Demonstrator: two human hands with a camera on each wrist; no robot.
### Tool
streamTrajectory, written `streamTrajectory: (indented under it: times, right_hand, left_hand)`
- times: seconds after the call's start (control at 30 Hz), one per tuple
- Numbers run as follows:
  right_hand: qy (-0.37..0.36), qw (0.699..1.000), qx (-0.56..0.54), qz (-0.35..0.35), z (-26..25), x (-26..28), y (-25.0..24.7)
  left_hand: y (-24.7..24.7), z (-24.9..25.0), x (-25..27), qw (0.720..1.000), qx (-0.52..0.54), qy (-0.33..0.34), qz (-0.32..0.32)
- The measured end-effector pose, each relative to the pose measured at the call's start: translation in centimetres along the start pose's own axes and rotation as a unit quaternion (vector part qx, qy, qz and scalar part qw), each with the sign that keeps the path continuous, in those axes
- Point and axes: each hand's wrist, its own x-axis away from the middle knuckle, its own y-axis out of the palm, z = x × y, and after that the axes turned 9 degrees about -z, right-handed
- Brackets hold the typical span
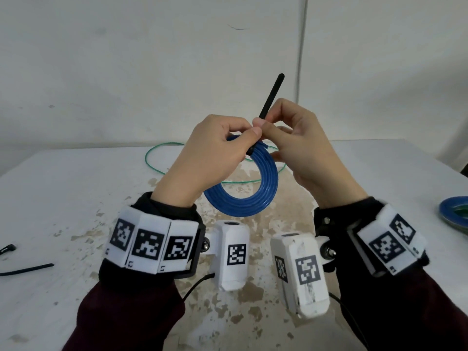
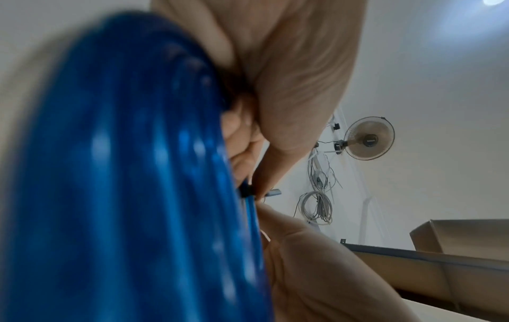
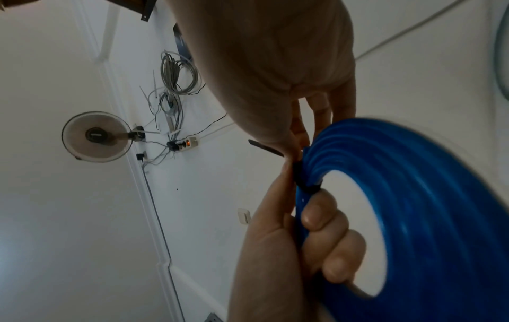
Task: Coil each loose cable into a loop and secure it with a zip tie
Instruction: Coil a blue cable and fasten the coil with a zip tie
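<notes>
**Zip tie being cinched on the blue coil**

The fingers of the left hand curl tight around the stacked turns of the blue cable coil, thumb on the outer face, so the loops stay bunched and cannot spring apart while the tie closes. The right hand pinches the black zip tie between thumb and forefinger just above the coil's top edge; the free tail sticks up and away from the coil, which suggests it is being drawn through the head. In the right wrist view the band already wraps the bundle right beside the left fingertips, though blur leaves it unclear whether it is fully snug.

The coil is held in the air above the white table, hanging down from the grip, probably so the tie can pass all the way round it. Behind the coil, on the table, lies a loose green cable, not yet bundled. Far left of the coil lie spare black zip ties; far right, at the table's edge, sits a finished coil, by the look of it.
</notes>
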Motion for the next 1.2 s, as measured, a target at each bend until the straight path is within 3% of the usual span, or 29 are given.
streamTrajectory:
  times: [0.33, 0.43, 0.53, 0.67, 0.87, 0.97, 1.1, 1.2]
  right_hand:
    - [-0.003, 0.994, 0.107, -0.012, 1.0, -0.3, -0.7]
    - [0.005, 0.989, 0.145, -0.013, 0.6, -0.3, -1.2]
    - [0.084, 0.988, 0.081, -0.099, -0.4, 0.2, -2.2]
    - [0.09, 0.977, 0.071, -0.18, -1.9, 1.4, -3.7]
    - [0.073, 0.993, 0.04, -0.084, -1.5, 4.9, -5.9]
    - [0.065, 0.998, 0.023, 0.009, -0.9, 7.3, -8.1]
    - [0.089, 0.98, -0.053, 0.17, -0.1, 11.3, -12.9]
    - [0.108, 0.96, -0.07, 0.248, 0.5, 14.5, -16.8]
  left_hand:
    - [0.6, -0.3, -0.1, 0.998, -0.05, -0.024, -0.002]
    - [0.6, 0.3, -0.2, 0.998, 0.033, -0.047, -0.032]
    - [0.3, 0.4, -0.1, 0.989, 0.125, -0.046, -0.068]
    - [0.2, 0.1, -0.4, 0.975, 0.221, -0.007, -0.034]
    - [3.0, 0.8, -0.4, 0.962, 0.264, 0.003, -0.076]
    - [5.5, 1.2, -0.5, 0.957, 0.276, -0.007, -0.089]
    - [10.6, 1.6, -1.5, 0.93, 0.353, -0.033, -0.098]
    - [15.1, 1.7, -2.5, 0.899, 0.422, -0.07, -0.097]
